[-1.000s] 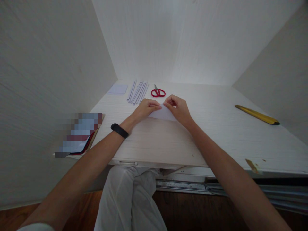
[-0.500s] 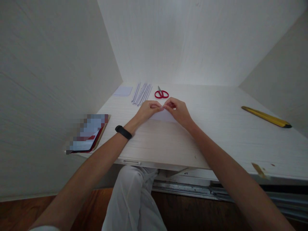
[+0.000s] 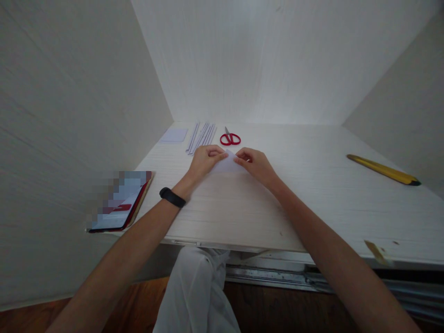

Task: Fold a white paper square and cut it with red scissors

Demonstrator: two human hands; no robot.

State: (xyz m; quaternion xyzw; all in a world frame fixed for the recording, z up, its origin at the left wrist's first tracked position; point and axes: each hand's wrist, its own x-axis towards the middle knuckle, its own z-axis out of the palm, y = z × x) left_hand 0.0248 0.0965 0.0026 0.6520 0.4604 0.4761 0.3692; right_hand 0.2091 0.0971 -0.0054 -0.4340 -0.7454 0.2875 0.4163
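A small sheet of white paper is held between my two hands over the middle of the white table. My left hand pinches its left edge with thumb and fingers, a black band circling that wrist. On the opposite edge, my right hand has the paper between thumb and forefinger. Just beyond the hands lies a pair of scissors with red handles. Several thin rolled or folded paper strips lie side by side past my left hand.
A flat pale paper stack sits at the back left. A tablet with a partly blurred screen rests at the left edge. To the right lies a yellow-and-black tool, perhaps a cutter. Walls enclose three sides of the table.
My hands have moved slightly apart, and more of the paper shows between them. The whole view has shifted a little.
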